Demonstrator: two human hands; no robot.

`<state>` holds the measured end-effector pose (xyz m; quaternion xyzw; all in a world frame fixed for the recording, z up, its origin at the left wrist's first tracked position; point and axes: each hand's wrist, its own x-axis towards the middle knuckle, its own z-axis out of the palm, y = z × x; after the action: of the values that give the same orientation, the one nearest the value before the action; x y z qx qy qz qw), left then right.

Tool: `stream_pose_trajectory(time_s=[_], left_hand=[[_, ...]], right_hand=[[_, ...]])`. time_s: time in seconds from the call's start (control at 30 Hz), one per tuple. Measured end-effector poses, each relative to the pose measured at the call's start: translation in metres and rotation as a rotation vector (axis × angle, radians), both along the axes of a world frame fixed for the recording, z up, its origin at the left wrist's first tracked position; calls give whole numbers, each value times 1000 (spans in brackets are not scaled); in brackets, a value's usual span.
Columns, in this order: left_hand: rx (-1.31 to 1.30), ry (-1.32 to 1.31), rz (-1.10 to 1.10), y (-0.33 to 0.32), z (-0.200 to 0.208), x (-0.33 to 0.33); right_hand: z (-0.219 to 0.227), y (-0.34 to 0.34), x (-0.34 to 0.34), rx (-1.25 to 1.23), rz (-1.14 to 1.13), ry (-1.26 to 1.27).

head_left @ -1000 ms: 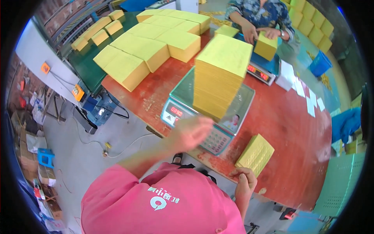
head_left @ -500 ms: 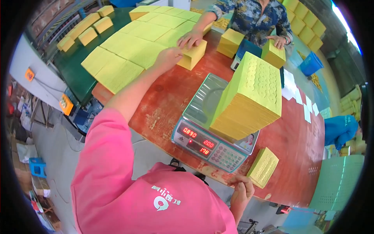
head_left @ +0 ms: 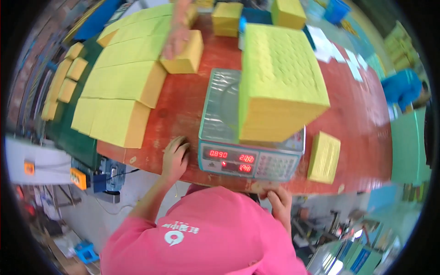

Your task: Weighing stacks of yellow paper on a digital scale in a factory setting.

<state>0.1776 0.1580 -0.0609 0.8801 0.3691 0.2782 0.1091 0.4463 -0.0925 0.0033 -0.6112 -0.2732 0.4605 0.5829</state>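
Observation:
A tall stack of yellow embossed paper (head_left: 284, 87) stands on the metal pan of a digital scale (head_left: 220, 114) with a lit red display. My left hand (head_left: 175, 158) rests on the red table left of the scale, its fingers curled and nothing visible in them. Below the scale's keypad, my right hand (head_left: 279, 201) is at the table's front edge, loosely closed with no object showing. A thinner yellow paper block (head_left: 324, 158) lies right of the scale, apart from my right hand.
Rows of yellow paper blocks (head_left: 123, 82) cover the table's left side. A co-worker's hand (head_left: 176, 41) touches a separate yellow block (head_left: 188, 55). White papers (head_left: 321, 43) lie at the back right of the red table (head_left: 357, 119). Smaller blocks (head_left: 66, 89) sit on a green surface.
My left hand has drawn back from the far block to the near table beside the scale. The co-worker's hand stays on that block, now against the rows. My view has shifted.

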Motion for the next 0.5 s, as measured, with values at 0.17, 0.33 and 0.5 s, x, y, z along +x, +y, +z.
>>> stream_pose_trajectory(time_s=[0.17, 0.33, 0.5], left_hand=[[-54, 70, 0, -18, -1, -19], [-50, 129, -22, -16, -4, -17], [-66, 94, 33, -15, -5, -7]], right_hand=[[4, 18, 0, -13, 99, 57], [-6, 13, 6, 27, 156, 64], [-15, -8, 20, 22, 133, 127]])
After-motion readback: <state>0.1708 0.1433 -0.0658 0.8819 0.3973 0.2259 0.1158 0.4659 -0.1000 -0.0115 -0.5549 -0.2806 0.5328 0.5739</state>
